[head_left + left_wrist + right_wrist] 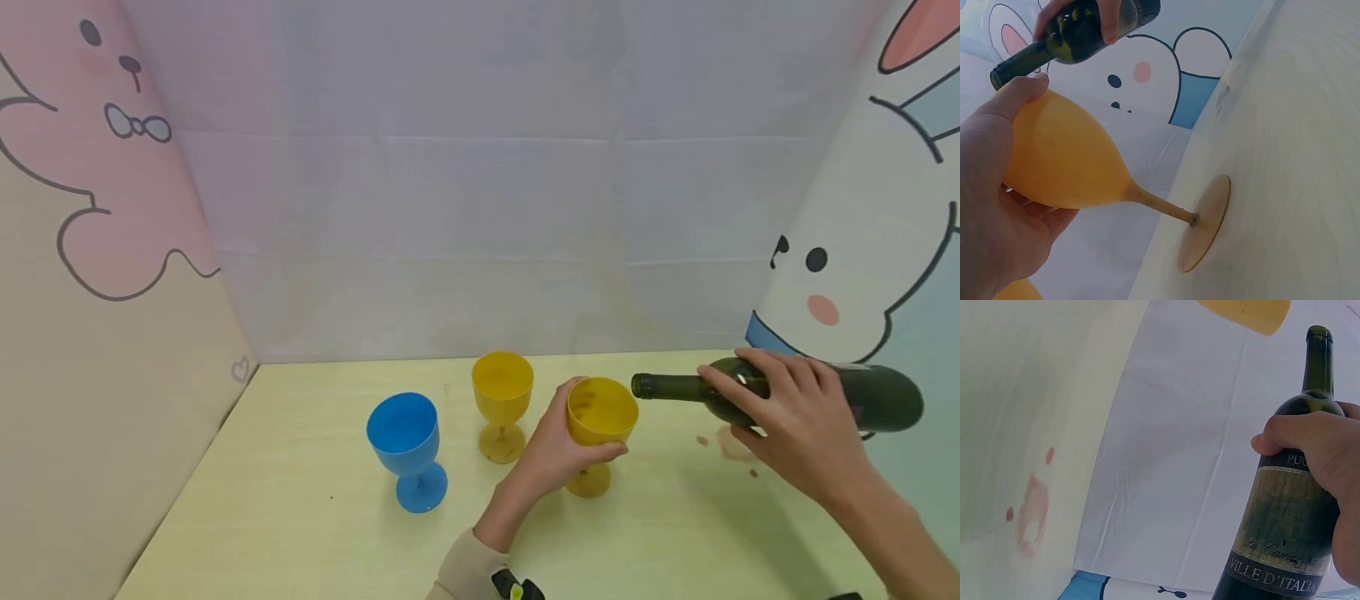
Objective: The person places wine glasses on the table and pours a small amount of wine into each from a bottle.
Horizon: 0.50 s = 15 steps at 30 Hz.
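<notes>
My left hand (551,446) grips the bowl of a yellow goblet (602,408), its thumb near the rim. In the left wrist view that goblet's round foot (1205,225) rests on the table. To the right, my right hand (802,425) holds a dark green wine bottle (1285,512) around its shoulder. The bottle lies almost level in the head view, its mouth (640,386) pointing left, close to the goblet's rim. No liquid shows leaving the mouth. A second yellow goblet (502,392) stands behind the left hand, and a blue goblet (405,437) stands to its left.
Reddish wet spots (1033,519) mark the pale wooden table (300,533) below the bottle. A white cloth (480,183) hangs behind the table. Panels with cartoon animals (840,275) border both sides.
</notes>
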Tool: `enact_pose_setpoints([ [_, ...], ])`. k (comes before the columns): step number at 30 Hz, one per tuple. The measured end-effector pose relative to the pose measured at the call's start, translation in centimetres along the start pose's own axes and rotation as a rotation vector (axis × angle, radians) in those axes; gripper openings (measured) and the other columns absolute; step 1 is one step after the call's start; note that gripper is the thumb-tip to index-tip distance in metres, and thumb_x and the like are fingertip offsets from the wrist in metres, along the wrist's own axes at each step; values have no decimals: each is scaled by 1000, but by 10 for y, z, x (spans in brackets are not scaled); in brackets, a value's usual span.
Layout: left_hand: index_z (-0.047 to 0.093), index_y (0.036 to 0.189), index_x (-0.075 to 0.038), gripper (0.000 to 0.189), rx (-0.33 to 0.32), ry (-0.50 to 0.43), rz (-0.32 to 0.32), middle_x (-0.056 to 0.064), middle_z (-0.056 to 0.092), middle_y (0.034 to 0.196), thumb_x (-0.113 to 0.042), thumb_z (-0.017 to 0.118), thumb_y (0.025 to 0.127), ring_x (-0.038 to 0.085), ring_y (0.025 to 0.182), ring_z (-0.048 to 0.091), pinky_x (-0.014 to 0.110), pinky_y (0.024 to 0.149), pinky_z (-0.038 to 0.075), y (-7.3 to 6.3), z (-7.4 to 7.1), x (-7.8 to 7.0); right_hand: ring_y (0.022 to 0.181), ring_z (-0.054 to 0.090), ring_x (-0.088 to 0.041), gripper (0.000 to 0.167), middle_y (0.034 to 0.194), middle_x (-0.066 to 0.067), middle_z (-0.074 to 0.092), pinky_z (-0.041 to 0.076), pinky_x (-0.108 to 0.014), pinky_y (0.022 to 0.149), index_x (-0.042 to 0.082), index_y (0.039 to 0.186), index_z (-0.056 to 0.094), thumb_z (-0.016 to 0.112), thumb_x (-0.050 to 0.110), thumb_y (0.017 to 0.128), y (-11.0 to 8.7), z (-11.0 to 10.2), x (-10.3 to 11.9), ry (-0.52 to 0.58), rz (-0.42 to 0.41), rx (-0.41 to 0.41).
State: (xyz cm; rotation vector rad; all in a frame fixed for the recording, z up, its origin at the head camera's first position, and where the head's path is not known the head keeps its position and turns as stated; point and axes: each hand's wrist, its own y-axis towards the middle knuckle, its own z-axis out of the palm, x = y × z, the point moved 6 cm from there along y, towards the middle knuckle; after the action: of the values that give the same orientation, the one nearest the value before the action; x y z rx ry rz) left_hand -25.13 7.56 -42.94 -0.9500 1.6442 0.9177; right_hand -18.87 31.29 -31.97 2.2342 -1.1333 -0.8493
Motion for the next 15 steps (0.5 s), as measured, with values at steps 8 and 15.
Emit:
enact_pose_setpoints([
  [8, 30, 147, -39, 89, 10, -9, 1, -11, 53, 131, -38, 85, 77, 11, 110, 57, 27, 91, 51, -1, 1, -1, 102, 51, -48, 67, 127, -27, 55, 39, -63, 83, 28, 136, 58, 14, 64, 101, 4, -3, 2, -13, -30, 21],
  [15, 31, 145, -41, 87, 10, -16, 13, -13, 52, 130, -37, 85, 78, 8, 109, 57, 26, 92, 51, -1, 1, -1, 104, 51, -47, 67, 126, -27, 55, 40, -62, 85, 29, 136, 57, 12, 63, 102, 8, -4, 3, -21, -45, 43],
])
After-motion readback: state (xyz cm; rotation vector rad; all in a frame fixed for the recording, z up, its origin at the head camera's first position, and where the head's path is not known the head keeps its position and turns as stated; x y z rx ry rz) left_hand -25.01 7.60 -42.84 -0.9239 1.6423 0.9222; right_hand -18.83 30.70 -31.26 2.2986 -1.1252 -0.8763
